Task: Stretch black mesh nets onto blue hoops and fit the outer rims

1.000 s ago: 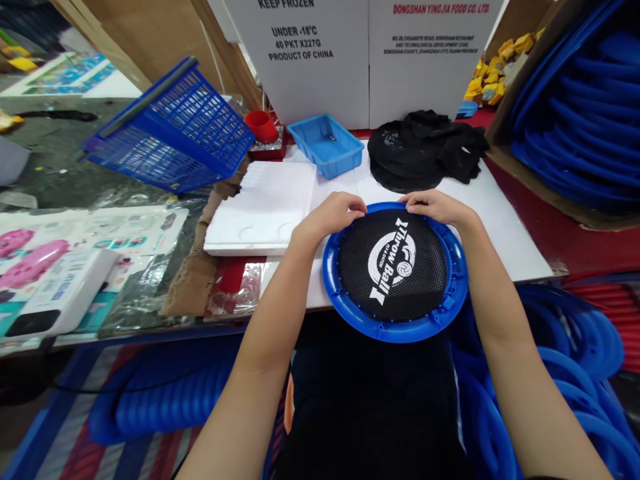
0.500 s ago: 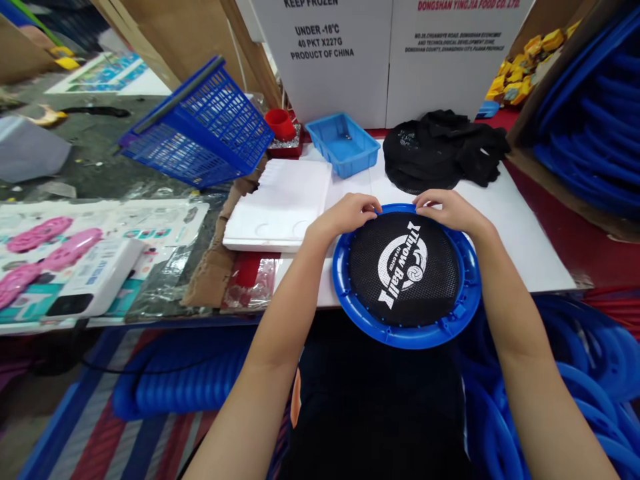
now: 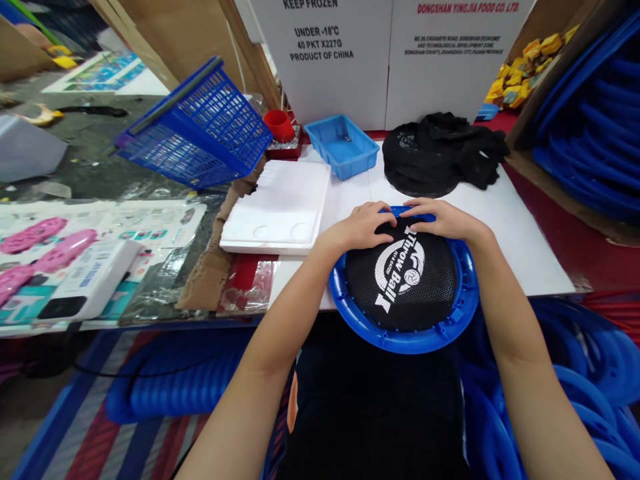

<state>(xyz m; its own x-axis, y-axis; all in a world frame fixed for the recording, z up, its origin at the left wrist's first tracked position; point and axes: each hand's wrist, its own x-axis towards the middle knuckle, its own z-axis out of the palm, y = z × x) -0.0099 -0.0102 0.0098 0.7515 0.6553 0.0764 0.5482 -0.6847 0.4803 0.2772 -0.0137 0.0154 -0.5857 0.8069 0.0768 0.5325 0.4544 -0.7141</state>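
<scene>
A blue plastic ring (image 3: 341,288) lies at the table's front edge, overhanging it on my side. Stretched inside is a round black mesh (image 3: 435,277) with white "Throw Ball" print. Small pegs and clips line the ring. My left hand (image 3: 367,225) rests on the far part of ring and mesh, fingers apart, its thumb on the mesh. From the right, my right hand (image 3: 437,219) touches the same far edge with fingers stretched out and thumb over the mesh. Both sets of fingertips are close together and cover part of the far rim.
Behind the ring are a light blue tray (image 3: 343,148) with small bits inside and a heap of black mesh pieces (image 3: 443,153). White foam (image 3: 275,210) and a tilted blue basket (image 3: 200,127) stand left. More blue rings (image 3: 590,133) fill a carton at right.
Both hands have shifted from pinching the far rim to lying over it, with fingers more spread and thumbs on the mesh. The ring has stayed nearly in place.
</scene>
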